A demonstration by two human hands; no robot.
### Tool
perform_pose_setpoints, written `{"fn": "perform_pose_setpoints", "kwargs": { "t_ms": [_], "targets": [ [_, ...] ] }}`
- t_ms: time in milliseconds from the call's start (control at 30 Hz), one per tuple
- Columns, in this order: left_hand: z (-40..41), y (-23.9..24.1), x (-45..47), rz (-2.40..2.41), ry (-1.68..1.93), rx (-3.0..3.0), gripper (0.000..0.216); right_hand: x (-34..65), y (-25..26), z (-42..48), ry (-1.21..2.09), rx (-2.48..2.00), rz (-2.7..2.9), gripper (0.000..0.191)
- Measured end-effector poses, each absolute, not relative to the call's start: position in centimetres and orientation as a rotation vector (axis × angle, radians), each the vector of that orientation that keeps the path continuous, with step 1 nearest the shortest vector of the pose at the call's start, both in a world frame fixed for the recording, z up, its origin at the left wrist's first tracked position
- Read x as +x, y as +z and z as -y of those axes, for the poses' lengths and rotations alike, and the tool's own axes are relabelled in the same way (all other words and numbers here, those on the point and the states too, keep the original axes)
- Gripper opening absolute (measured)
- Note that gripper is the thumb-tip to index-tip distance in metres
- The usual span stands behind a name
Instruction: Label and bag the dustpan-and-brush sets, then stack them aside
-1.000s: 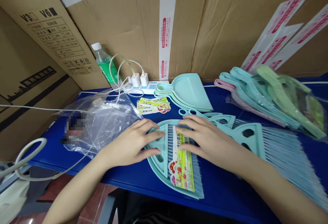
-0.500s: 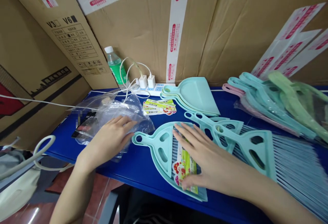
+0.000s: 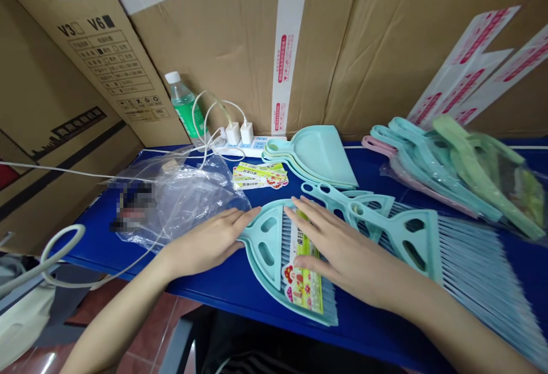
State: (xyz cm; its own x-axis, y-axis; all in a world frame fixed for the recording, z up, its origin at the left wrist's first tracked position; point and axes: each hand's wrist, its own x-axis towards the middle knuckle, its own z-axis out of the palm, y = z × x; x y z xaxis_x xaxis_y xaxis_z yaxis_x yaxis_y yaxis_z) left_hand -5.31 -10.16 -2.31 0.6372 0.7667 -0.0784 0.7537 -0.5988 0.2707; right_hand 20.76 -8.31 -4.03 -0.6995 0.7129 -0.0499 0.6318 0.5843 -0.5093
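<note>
In the head view a light-blue dustpan (image 3: 253, 274) lies on the blue table with a matching hand brush (image 3: 269, 248) nested in it. My left hand (image 3: 209, 240) is closed over their handle end, thumb on the near side, and hides it. Across the bristles rests a printed label card (image 3: 306, 282) with a yellow-green and red design. My right hand (image 3: 338, 248) lies over the card's upper right part, fingers stretched out and thumb apart. To its right are loose blue brushes (image 3: 417, 248), their bristles partly behind my right forearm.
Stacked dustpans (image 3: 319, 151) stand behind, beside a pile of label cards (image 3: 259, 175). Clear plastic bags (image 3: 192, 191) lie at left near a bottle (image 3: 186, 108) and a power strip (image 3: 257, 145) with cables. Bagged sets (image 3: 462, 168) lie at right. Cardboard boxes (image 3: 240, 48) wall the back.
My left hand has moved right from above the plastic bags onto the handle end of the dustpan and brush. My right hand stays over the card. The view has shifted slightly.
</note>
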Motion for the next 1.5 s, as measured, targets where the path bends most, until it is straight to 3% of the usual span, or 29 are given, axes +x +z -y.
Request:
{"fn": "perform_pose_setpoints", "kwargs": {
  "t_ms": [267, 467, 700, 867, 1033, 1333, 1500],
  "targets": [
    [9.2, -1.9, -7.9, -1.202, 0.296, 2.446, 0.066, 20.8, -3.7, 8.5, 0.980, -1.359, 2.058, 0.083],
    [9.5, -0.1, -8.5, -1.268, 0.413, 2.520, 0.066, 19.8, -4.3, 8.0, 1.471, -1.020, 1.456, 0.102],
    [9.3, -0.2, -7.7, -1.305, 0.356, 2.563, 0.063, 19.3, -4.2, 8.2, 1.849, -0.953, 1.109, 0.101],
    [8.8, 0.1, -7.8, -1.343, 0.459, 2.631, 0.056, 19.1, -5.0, 8.1, 1.849, -0.943, 1.093, 0.096],
    [9.3, 0.2, -9.2, -1.701, 0.592, 2.639, 0.036, 19.1, -5.2, 7.8, 1.666, -0.976, 1.227, 0.099],
    [10.5, -2.1, -10.1, -1.806, 0.060, 2.811, 0.035, 19.6, -4.6, 7.7, 1.607, -0.998, 1.189, 0.088],
    [10.2, -2.5, -8.6, -1.924, -0.226, 2.745, 0.030, 19.6, -4.3, 7.8, 1.689, -0.992, 1.239, 0.054]
  ]
}}
